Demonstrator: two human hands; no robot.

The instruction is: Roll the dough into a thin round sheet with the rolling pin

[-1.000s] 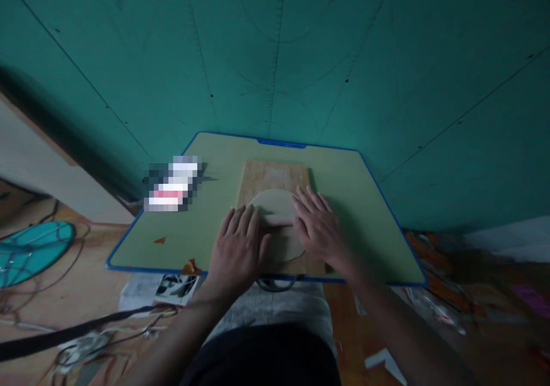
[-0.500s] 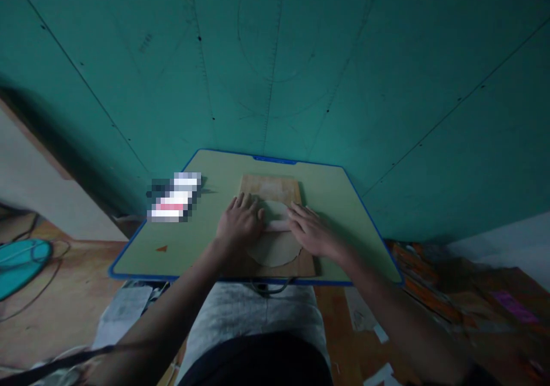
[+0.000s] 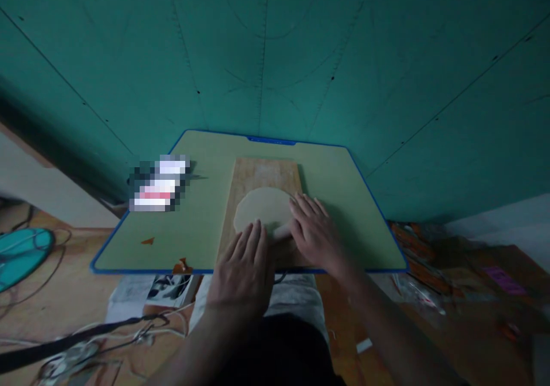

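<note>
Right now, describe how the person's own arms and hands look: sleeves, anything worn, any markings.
Both forearms are bare, with no sleeve in view. The left hand and right hand wear no gloves, and no ring, watch or bracelet shows, though the light is dim. No marks can be made out. Fingers look slender with short nails.

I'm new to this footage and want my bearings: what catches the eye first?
Two bare hands, the left hand and right hand, lie flat over a pale rolling pin at the near edge of a round flat sheet of pale dough. It lies on a wooden board on a green blue-edged table before a teal wall.
</note>
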